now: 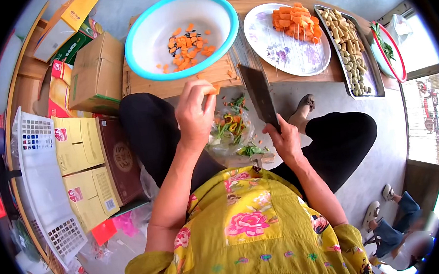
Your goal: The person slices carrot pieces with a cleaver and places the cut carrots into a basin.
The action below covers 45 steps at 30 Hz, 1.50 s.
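Observation:
Between its fingertips my left hand (196, 113) pinches a small carrot piece (215, 90), just below the near rim of a blue-rimmed basin (183, 73). Cut carrot pieces (190, 47) lie inside that basin. My right hand (286, 139) grips the handle of a cleaver (258, 92), its dark wide blade pointing up toward the table edge. Under the basin is a wooden board (148, 86) with a few carrot bits on it. To the right, a white floral plate (270, 58) bears a heap of sliced carrots (297, 22).
A metal tray (372, 90) of pale cut pieces and a red-rimmed bowl (401, 70) of greens stand right. Vegetable scraps (231, 128) lie in a plastic bag between my knees. Cardboard boxes (97, 71) and a white basket (38, 173) fill the left. Another person (393, 232) sits lower right.

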{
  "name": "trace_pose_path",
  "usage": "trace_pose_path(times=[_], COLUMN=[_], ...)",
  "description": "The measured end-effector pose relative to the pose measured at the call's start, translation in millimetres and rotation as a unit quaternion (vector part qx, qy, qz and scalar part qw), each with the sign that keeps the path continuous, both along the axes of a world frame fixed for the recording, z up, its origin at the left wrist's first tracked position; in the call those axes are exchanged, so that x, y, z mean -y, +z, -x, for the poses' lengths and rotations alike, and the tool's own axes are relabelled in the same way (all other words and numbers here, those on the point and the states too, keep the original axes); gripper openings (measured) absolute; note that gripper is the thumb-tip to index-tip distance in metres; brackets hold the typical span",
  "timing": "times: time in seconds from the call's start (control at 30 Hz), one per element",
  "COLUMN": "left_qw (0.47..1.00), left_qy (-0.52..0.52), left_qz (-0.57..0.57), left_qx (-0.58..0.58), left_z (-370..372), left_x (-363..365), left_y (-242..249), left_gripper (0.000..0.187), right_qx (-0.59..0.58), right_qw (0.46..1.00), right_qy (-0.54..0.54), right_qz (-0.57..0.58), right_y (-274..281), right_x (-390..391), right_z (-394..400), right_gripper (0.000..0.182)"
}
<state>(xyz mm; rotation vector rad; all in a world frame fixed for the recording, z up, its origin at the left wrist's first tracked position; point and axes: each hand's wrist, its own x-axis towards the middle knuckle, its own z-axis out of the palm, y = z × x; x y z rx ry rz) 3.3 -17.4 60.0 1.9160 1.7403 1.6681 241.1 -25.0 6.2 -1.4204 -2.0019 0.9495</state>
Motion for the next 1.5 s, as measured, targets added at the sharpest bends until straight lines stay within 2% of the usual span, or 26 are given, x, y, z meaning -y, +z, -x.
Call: trace_pose_path(times=[0.07,0.1,0.13,0.2,0.33,0.47,0.8,0.9,0.97,1.0,1.07,1.13,1.17,1.27,1.3,1.37,1.4,1.43,1.47,1.5], left_qw=[0.998,0.997,0.997,0.989,0.982,0.979,0.974,0.976,0.986,0.989,0.993,0.993,0.988,0.980,0.980,0.975,0.975,0.962,0.943,0.936], left_qy=[-0.039,-0.066,-0.070,-0.118,-0.172,-0.187,-0.208,-0.193,-0.138,-0.123,-0.072,-0.052,-0.051,0.014,0.018,0.005,0.010,-0.005,-0.019,-0.023], left_qz=[0.028,0.027,0.027,0.064,0.062,0.059,0.076,0.099,0.074,0.067,0.039,0.069,0.055,0.086,0.084,0.162,0.162,0.234,0.305,0.313], left_qx=[-0.029,-0.037,-0.033,-0.062,-0.044,-0.046,-0.055,-0.020,-0.061,-0.043,-0.079,-0.078,-0.137,-0.181,-0.182,-0.151,-0.151,-0.141,-0.130,-0.158], left_z=[-4,-6,-11,-21,-35,-41,-46,-42,-25,-13,18,52,75,122,130,145,150,153,155,157], left_x=[2,2,3,7,8,6,8,6,-2,-9,-29,-49,-63,-97,-105,-120,-127,-135,-142,-148], left_y=[-2,-5,-6,-8,-16,-18,-21,-17,-2,4,21,36,34,22,20,15,10,3,-6,-18], left_gripper=[0.019,0.019,0.019,0.020,0.020,0.020,0.017,0.016,0.014,0.014,0.012,0.012,0.019,0.027,0.027,0.025,0.025,0.023,0.021,0.017], right_qx=[-0.096,-0.197,-0.194,-0.322,-0.390,-0.419,-0.437,-0.401,-0.323,-0.304,-0.242,-0.169,-0.186,-0.201,-0.236,-0.208,-0.199,-0.200,-0.208,-0.217], right_qw=[0.986,0.971,0.971,0.935,0.904,0.882,0.868,0.893,0.919,0.929,0.954,0.977,0.975,0.974,0.959,0.968,0.969,0.969,0.964,0.959], right_qy=[-0.047,-0.064,-0.068,-0.073,-0.077,-0.091,-0.117,-0.110,-0.114,-0.104,-0.096,-0.082,-0.082,-0.070,-0.091,-0.098,-0.108,-0.103,-0.110,-0.117], right_qz=[0.128,0.120,0.119,0.126,0.156,0.197,0.205,0.171,0.193,0.181,0.149,0.105,0.092,0.073,0.126,0.099,0.097,0.098,0.120,0.143], right_y=[9,12,15,26,36,24,8,14,25,29,38,47,46,50,54,56,56,51,42,36], right_x=[-2,-4,-9,-17,-22,-19,-20,-22,-23,-22,-22,-28,-32,-50,-55,-65,-68,-69,-70,-70], right_z=[9,17,21,25,28,27,29,24,16,13,7,2,-2,-11,-12,-11,-8,-8,-10,-9], right_gripper=[0.027,0.024,0.024,0.024,0.028,0.021,0.019,0.015,0.018,0.022,0.019,0.015,0.013,0.010,0.011,0.011,0.010,0.010,0.009,0.009])
